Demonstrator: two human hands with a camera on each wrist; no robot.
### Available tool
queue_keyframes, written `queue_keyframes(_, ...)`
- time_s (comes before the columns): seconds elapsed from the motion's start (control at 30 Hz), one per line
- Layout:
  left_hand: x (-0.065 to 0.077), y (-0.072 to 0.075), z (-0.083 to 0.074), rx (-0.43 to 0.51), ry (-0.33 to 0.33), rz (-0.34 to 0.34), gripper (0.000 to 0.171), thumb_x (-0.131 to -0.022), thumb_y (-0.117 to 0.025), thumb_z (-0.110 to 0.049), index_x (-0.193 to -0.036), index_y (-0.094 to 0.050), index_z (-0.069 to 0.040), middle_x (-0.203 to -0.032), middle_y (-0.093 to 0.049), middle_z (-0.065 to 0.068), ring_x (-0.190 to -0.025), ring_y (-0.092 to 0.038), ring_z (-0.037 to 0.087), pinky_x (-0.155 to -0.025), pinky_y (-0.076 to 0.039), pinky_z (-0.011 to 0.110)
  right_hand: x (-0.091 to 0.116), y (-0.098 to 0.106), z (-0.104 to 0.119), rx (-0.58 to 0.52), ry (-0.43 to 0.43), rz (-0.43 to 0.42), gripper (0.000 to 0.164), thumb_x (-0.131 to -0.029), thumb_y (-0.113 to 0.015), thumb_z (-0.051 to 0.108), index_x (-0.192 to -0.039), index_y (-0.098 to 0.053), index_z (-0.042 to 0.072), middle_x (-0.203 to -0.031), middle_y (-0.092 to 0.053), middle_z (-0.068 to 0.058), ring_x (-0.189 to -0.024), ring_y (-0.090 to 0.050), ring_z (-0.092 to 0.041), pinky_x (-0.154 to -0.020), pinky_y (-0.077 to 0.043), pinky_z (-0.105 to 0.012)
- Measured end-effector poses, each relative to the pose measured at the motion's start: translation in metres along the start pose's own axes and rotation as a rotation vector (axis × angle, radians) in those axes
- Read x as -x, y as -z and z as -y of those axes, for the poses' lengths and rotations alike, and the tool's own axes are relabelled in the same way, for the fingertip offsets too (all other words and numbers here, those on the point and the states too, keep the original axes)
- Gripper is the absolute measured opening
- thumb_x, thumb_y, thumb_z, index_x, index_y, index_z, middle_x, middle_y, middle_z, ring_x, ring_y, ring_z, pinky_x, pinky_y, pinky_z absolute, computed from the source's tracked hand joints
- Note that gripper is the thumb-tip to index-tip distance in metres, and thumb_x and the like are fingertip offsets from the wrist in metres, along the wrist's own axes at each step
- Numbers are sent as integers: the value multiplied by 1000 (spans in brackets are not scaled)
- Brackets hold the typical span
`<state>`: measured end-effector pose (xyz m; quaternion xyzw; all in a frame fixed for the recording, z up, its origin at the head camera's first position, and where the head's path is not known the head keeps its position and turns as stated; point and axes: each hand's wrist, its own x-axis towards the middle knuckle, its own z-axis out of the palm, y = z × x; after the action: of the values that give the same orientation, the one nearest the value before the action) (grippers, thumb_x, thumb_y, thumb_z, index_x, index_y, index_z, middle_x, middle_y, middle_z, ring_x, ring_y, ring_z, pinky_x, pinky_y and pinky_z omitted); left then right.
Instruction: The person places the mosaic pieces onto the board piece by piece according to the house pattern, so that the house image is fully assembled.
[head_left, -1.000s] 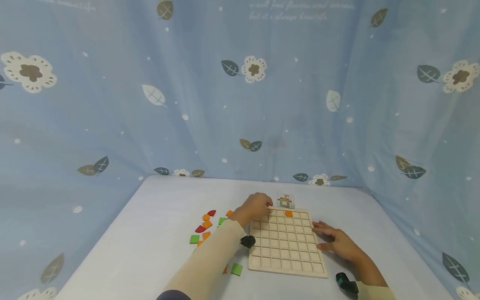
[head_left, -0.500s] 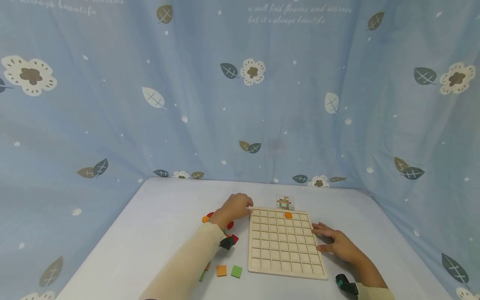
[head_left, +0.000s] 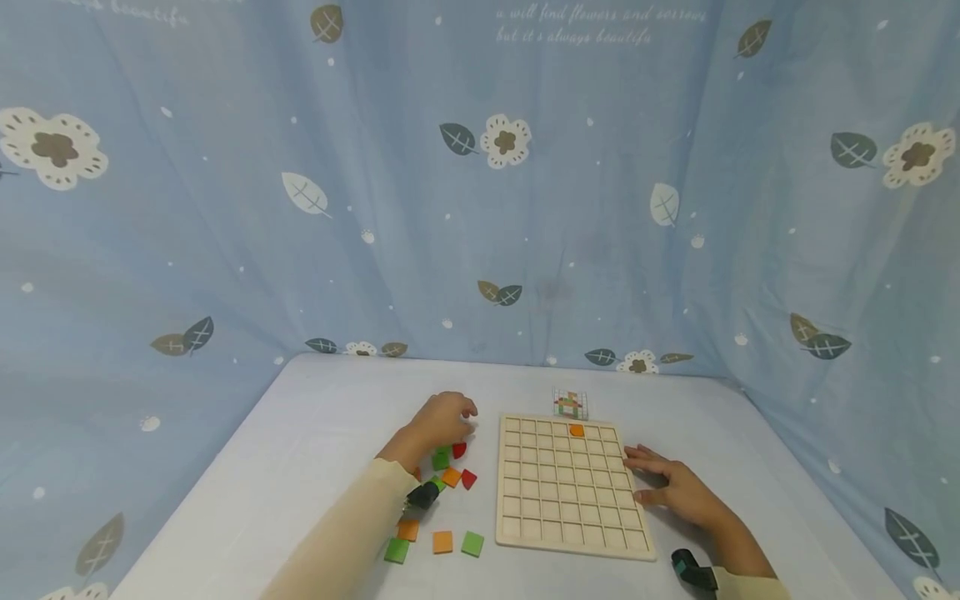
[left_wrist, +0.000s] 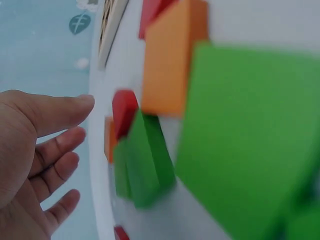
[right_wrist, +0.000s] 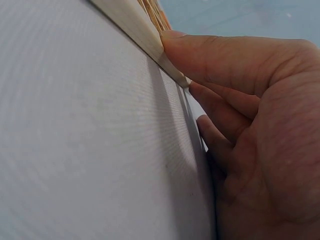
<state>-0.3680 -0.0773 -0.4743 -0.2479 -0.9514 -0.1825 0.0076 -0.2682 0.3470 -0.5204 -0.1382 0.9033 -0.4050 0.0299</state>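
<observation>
My left hand (head_left: 442, 418) hovers over loose coloured tiles left of the wooden grid board (head_left: 570, 552). In the left wrist view its thumb and fingers are apart, with nothing between them. Below it lie a green tile (head_left: 441, 459) and a red quarter-round tile (head_left: 460, 451); the forearm covers part of the pile. An orange tile (head_left: 577, 431) sits in a cell of the board's far row. My right hand (head_left: 678, 487) rests on the table, its fingertips at the board's right edge. The right wrist view has the thumb (right_wrist: 200, 55) against the board's side.
Beyond the board's far edge lies a small card (head_left: 571, 404) printed with a coloured grid pattern. Nearer me are an orange square tile (head_left: 442, 542) and a green square tile (head_left: 472, 544). A patterned blue curtain (head_left: 405, 208) hangs around the white table.
My left hand has moved left from the board's far left corner to above the loose tiles. More tiles near the forearm now show. The right hand stays put.
</observation>
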Motion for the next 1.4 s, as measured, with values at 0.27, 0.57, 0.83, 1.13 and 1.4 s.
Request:
queue_keyframes(0.27, 14, 10, 15, 6, 74, 31, 24, -86, -73, -21, -110, -72, -15, -99, -64, -3, -90, -57, 18, -89, -45, 41, 0, 1, -2, 3, 1, -5, 62, -73, -81, 30, -127, -64, 4, -146, -43, -16, -140, -22, -45, -106, -16, -65)
queue_keyframes(0.57, 30, 22, 37, -28, 117, 44, 28, -86, -74, -20, -113, -70, -15, -98, -62, -3, -90, -55, 18, -92, -44, 43, 1, -1, -4, -4, -1, -5, 61, -73, -82, 29, -126, -64, 4, -146, -44, -16, -139, -22, -45, -106, -16, -65)
queue_keyframes(0.83, 42, 25, 50, -33, 170, 61, 32, -82, -79, -22, -113, -70, -18, -99, -63, -4, -88, -54, 17, -89, -47, 41, 2, -1, -4, 30, -2, -13, 61, -73, -82, 30, -126, -65, 5, -145, -44, -16, -138, -23, -46, -106, -18, -65)
queue_keyframes(1.13, 50, 33, 61, -26, 191, 69, 33, -80, -79, -24, -111, -70, -16, -91, -61, -4, -82, -53, 16, -86, -46, 43, 1, -1, -3, 12, -6, -7, 60, -74, -81, 28, -126, -64, 4, -146, -43, -16, -140, -22, -44, -106, -15, -65)
queue_keyframes(1.4, 56, 39, 73, -30, 196, 113, 30, -81, -79, -25, -108, -70, -17, -91, -61, -4, -83, -54, 16, -83, -49, 41, 0, 0, 1, 30, -3, -6, 61, -73, -81, 29, -126, -65, 4, -146, -44, -16, -139, -24, -45, -105, -17, -66)
